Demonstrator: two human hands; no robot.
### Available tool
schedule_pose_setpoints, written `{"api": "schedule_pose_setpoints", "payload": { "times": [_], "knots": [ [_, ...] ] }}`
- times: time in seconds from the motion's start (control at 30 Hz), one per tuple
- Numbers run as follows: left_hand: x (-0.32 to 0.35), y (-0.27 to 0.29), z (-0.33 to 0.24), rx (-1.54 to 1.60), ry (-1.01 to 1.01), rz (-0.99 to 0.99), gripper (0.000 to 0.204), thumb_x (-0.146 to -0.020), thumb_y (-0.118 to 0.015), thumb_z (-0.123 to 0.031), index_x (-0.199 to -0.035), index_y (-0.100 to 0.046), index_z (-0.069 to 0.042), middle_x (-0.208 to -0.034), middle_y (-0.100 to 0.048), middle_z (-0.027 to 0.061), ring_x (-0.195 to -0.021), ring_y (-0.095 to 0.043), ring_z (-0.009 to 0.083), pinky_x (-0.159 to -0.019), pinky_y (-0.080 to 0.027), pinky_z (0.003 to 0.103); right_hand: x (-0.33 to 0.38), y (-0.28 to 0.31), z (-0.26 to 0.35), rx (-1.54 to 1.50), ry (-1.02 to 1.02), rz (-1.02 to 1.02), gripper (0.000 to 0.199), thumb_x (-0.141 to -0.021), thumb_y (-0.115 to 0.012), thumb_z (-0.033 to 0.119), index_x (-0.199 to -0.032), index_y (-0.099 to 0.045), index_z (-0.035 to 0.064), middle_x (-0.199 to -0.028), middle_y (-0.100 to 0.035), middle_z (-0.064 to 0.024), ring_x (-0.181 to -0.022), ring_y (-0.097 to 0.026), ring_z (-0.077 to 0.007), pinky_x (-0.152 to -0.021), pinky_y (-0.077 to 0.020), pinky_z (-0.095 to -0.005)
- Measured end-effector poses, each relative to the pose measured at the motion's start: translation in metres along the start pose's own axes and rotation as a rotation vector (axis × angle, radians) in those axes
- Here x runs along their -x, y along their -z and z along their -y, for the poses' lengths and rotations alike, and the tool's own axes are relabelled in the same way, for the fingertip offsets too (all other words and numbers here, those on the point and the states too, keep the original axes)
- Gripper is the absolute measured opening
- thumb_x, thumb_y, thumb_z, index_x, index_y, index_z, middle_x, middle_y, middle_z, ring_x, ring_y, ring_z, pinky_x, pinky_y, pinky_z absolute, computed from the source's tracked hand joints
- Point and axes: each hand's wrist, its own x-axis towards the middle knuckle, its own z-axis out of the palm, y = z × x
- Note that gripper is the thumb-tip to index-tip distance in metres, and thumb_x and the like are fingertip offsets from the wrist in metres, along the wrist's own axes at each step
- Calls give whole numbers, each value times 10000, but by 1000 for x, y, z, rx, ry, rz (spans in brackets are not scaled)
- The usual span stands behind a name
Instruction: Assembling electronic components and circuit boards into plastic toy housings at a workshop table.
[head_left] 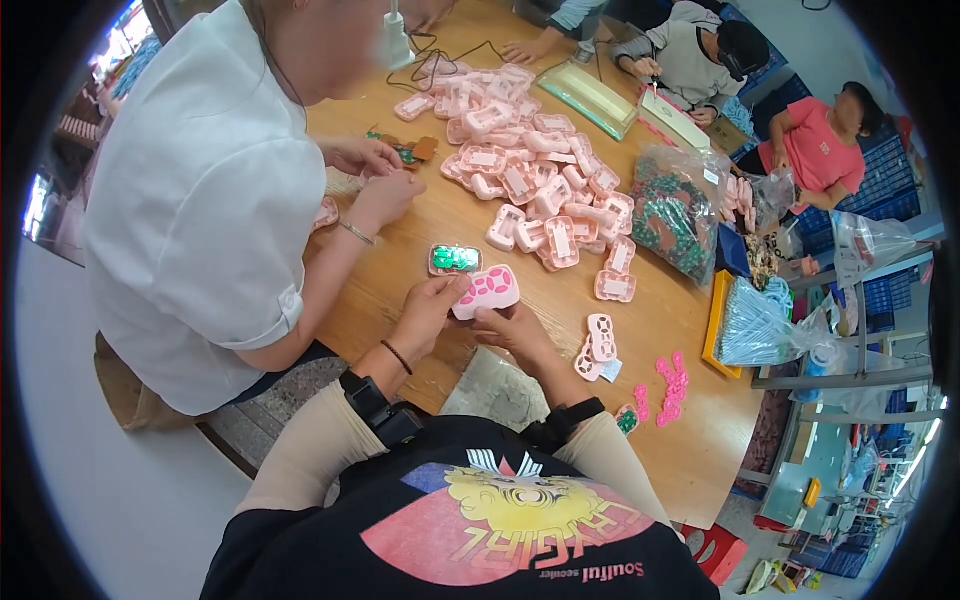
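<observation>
Casing [490,290], pale pink, in pinching fingers [456,288] of left hand [426,314] and right hand [522,336], near green circuit board [457,260] on tabletop [405,255].

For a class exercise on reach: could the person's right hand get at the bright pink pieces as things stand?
Probably yes: the bright pink pieces lie uncovered beyond two pale shells, though the right hand would first release the held shell.

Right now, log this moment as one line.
left hand: holds pink cover | right hand: holds same cover | just beyond: green circuit board | farther: pile of pink cases | right side: pink button strips
</observation>
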Motion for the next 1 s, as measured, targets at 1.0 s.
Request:
{"api": "schedule_pose_setpoints", "payload": {
  "times": [1.0],
  "knots": [
    [4, 71, 28, -1732, -990, 298, 412, -756, -611, -137, -1161, -544, -101, -1242, -497, 110, -1172, -460, 237, -1021, -343, 379, -21, 42, -62, 1085, 987, -26, 242, -726, -668, 103, -939, -563, 55, -1079, -578, -115, -915, -586, -311, -775, -499, -369]
  ]
}}
